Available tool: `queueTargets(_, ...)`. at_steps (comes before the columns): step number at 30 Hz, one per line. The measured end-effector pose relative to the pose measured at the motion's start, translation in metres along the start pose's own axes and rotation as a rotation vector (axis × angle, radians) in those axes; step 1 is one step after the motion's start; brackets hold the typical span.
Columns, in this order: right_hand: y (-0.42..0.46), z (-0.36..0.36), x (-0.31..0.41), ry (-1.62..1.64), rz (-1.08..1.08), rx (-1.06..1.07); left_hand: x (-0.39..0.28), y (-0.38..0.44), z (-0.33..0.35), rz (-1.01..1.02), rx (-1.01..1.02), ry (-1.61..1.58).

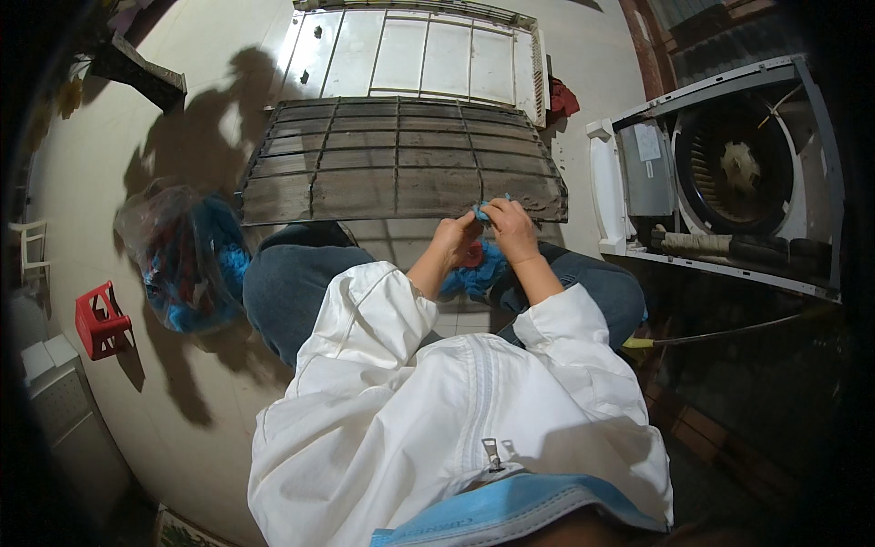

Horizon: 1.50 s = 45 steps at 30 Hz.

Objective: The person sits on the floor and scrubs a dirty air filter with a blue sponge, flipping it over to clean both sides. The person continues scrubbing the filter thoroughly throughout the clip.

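Both hands meet at the lower right edge of a dust-coated filter screen (396, 161) with a black grid frame. My left hand (452, 241) and my right hand (511, 229) pinch a small piece of light-blue material (482, 212) between them. Clumps of grey dust lie on the mesh beside the right fingers. Below the hands, between the knees, is a bundle of blue material (478, 273) with a red object (472, 254) partly hidden by the left wrist.
A white grille panel (403, 58) lies on the floor beyond the screen. At right is an opened appliance housing with a blower wheel (738, 164). At left are a clear plastic bag (191, 267) of blue and red material and a red plastic stool (101, 321). A red cloth (562, 100) lies behind.
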State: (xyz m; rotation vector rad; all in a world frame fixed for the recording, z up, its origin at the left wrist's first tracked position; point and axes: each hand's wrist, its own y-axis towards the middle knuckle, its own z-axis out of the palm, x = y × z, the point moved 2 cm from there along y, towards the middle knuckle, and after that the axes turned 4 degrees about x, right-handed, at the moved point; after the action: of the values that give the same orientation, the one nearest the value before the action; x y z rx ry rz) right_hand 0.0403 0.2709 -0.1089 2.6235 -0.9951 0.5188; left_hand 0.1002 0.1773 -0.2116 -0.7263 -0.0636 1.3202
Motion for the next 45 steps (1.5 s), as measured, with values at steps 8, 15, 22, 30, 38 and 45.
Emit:
queueTargets(8,-0.015,-0.043,-0.069,-0.07,0.354,-0.1,-0.002,-0.002,0.002,-0.06,-0.08,0.02)
queueTargets(15,-0.001,-0.008,-0.009,-0.057,-0.031,-0.007,-0.002,-0.003,-0.001,-0.052,-0.037,-0.019)
queueTargets(22,-0.021,-0.055,-0.113,-0.133,0.507,-0.165,-0.005,-0.006,0.009,-0.043,-0.072,-0.054)
queueTargets(30,-0.005,-0.005,-0.076,0.098,0.499,-0.195,-0.003,-0.006,0.005,-0.022,-0.048,-0.067)
queueTargets(38,-0.006,-0.013,-0.082,-0.028,0.204,-0.033,-0.013,-0.016,0.019,-0.094,-0.074,-0.078)
queueTargets(45,-0.011,-0.011,-0.107,-0.014,0.607,-0.163,-0.008,-0.011,0.016,-0.096,-0.085,-0.034)
